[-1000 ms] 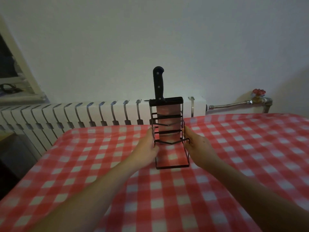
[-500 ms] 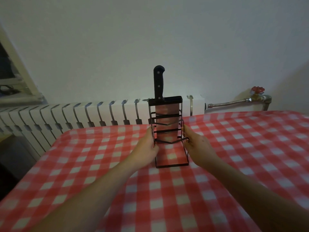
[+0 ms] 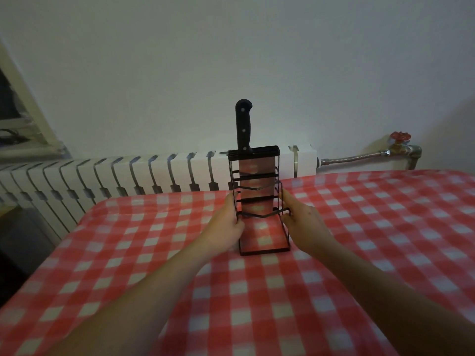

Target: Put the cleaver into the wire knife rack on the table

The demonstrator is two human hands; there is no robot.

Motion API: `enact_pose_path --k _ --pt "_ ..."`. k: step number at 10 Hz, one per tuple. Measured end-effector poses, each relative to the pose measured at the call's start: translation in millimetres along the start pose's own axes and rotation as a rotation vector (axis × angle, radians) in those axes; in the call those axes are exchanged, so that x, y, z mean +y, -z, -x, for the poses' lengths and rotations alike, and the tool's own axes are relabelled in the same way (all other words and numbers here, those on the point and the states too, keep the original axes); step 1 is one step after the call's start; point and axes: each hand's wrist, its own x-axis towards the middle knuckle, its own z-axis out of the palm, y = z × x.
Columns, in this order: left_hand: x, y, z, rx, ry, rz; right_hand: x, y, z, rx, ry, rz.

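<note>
The black wire knife rack (image 3: 259, 217) stands upright on the red-and-white checked table (image 3: 282, 291), near its far edge. The cleaver (image 3: 243, 127) sits in the rack's top slot, black handle pointing straight up, its wide blade hanging down inside the wires. My left hand (image 3: 227, 224) grips the rack's left side at mid height. On the opposite side, my right hand (image 3: 302, 222) holds the rack's right wires. Both forearms reach in from the bottom of the view.
A white ribbed radiator (image 3: 128, 176) runs along the wall just behind the table. A metal pipe with a red valve (image 3: 399, 140) sits at the right. A window frame (image 3: 23, 119) is at the far left. The checked cloth spreads wide around the rack.
The view has shifted slightly; the rack, cleaver and both hands keep the same hold and position.
</note>
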Motion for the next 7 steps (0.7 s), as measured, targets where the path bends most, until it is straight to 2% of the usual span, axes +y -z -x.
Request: enact_pose_path --k 3,5,6,7 --pt "-4 0 -2 -0.015 0.02 0.034 6 -4 -4 -0.003 -0.002 -0.02" --pt "-3 13 -2 -0.049 0.094 0.059 8 8 -6 -0.056 -0.044 -0.037" --pt "1 24 -3 -0.021 0.128 0.049 6 20 -3 -0.018 -0.026 -0.102" --pt "18 36 -7 0.1 0.112 -0.018 -9 35 -5 0.067 0.016 -0.142"
